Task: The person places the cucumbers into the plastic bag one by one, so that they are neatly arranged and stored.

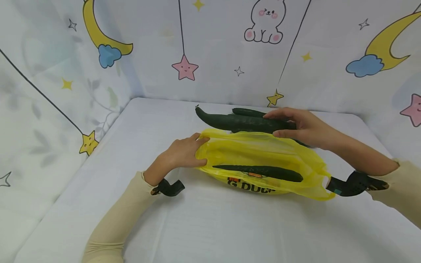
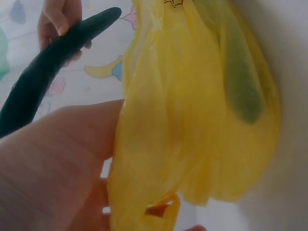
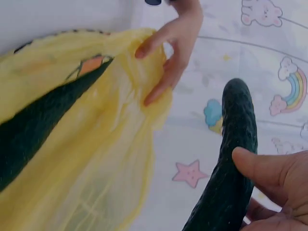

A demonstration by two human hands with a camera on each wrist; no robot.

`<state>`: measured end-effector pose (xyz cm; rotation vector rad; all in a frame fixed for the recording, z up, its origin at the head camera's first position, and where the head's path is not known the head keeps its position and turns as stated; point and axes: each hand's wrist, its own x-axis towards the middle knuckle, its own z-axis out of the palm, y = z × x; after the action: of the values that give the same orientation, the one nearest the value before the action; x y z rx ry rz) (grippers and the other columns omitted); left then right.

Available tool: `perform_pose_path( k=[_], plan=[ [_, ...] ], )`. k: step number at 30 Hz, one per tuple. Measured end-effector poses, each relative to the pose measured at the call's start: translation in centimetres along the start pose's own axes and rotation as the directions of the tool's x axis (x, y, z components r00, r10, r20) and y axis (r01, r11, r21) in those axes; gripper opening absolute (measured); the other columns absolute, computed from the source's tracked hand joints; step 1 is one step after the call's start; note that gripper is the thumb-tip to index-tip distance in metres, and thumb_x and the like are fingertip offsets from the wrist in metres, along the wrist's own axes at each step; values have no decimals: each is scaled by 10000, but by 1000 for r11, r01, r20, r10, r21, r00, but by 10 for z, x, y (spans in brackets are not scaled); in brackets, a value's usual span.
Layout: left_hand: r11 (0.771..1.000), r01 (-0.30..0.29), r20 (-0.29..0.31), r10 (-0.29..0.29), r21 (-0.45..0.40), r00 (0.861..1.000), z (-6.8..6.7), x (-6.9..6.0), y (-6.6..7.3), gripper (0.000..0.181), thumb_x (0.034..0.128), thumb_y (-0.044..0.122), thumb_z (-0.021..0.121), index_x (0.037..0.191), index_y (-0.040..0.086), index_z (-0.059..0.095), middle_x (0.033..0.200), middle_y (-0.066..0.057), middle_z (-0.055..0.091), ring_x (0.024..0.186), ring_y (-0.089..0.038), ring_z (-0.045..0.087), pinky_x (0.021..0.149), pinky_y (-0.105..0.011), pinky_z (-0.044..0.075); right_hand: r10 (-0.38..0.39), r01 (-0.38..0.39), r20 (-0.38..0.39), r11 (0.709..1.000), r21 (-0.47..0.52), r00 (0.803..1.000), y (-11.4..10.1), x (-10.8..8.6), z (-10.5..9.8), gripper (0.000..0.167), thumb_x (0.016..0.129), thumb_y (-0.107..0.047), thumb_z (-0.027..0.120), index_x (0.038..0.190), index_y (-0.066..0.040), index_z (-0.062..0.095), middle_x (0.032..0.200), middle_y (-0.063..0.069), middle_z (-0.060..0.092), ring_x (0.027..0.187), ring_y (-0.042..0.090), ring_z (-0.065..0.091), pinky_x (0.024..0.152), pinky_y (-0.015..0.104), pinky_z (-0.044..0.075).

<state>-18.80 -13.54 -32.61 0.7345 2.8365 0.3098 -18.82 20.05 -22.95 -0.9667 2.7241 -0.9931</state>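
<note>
A yellow plastic bag lies on the table with its mouth spread toward me and dark print on its front. One cucumber is inside it, and its shape shows through the plastic in the left wrist view. My left hand grips the bag's left end by the rim, fingers and thumb over the edge. Just behind the bag, my right hand holds a long, curved cucumber near its right end, thumb on the near side. The right wrist view shows that thumb pressed on the dark, bumpy skin.
Another cucumber lies farther back, partly covered by the held one. White cloth covers the table. A printed curtain with moons and stars rises behind and at the left. Dark wrist-worn devices sit on both wrists.
</note>
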Motion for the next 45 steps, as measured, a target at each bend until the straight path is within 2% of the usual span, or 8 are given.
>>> perform_pose_path(
  k=[5,12,18,27,32,37,41,45],
  plan=[
    [1000,15,10,-15,-10,1000,1,-1,1,736,875,425,579,1518,135,370,1550,-185,316,1224,-353,549,886,-539,485,22,-22,19,999,34,1000,-11,-7,9,453,923,-70,653,1361,-64,540,1371,150,532,1267,318,464,1049,595,315],
    [999,41,22,-40,-35,999,1,-1,2,750,872,421,614,1525,153,359,1564,-157,302,1220,-348,551,939,-567,450,73,-75,22,990,117,997,-20,-14,17,460,929,-110,657,1375,-111,540,1398,81,515,1251,237,487,930,115,381],
    [999,24,2,-24,-33,1000,-1,2,0,763,865,402,652,1529,176,351,1577,-126,295,1099,-301,609,805,-454,518,83,-87,35,983,162,996,-23,-15,28,459,923,-137,671,1366,-137,552,1398,51,516,1280,232,478,948,189,418],
    [995,10,-16,-12,-104,1000,2,1,-1,653,859,342,684,1445,174,451,1325,-52,595,1036,-218,567,835,-446,480,43,-53,49,975,216,998,-14,-11,51,458,908,-107,684,1349,-112,564,1366,42,550,1287,228,485,1025,301,405],
    [994,20,-36,-24,-111,999,1,-2,0,653,851,359,685,1399,83,463,1250,-85,633,949,-209,587,816,-407,488,61,-73,60,970,230,996,-2,-11,62,463,888,-101,704,1333,-98,575,1357,59,560,1267,243,497,994,211,404],
    [992,-3,-68,-5,-123,998,1,-5,-1,689,832,356,681,1428,81,473,1358,-153,556,886,-243,638,688,-351,504,50,-60,48,974,219,998,12,-12,72,444,875,-95,718,1302,-82,596,1309,75,594,1204,224,533,953,174,408],
    [996,-1,-41,-3,-86,999,2,-5,-1,709,843,381,656,1481,155,447,1519,-176,380,1037,-296,640,665,-356,508,29,-35,36,979,201,999,23,-14,75,432,872,-78,716,1288,-59,601,1289,97,606,1167,192,547,949,210,421],
    [999,0,-26,-1,-53,1000,1,-3,-1,721,854,393,644,1496,151,422,1526,-174,371,1117,-300,614,681,-381,516,31,-37,34,980,196,999,32,-18,75,433,876,-69,709,1293,-53,597,1297,107,602,1160,115,537,952,190,411]
  ],
)
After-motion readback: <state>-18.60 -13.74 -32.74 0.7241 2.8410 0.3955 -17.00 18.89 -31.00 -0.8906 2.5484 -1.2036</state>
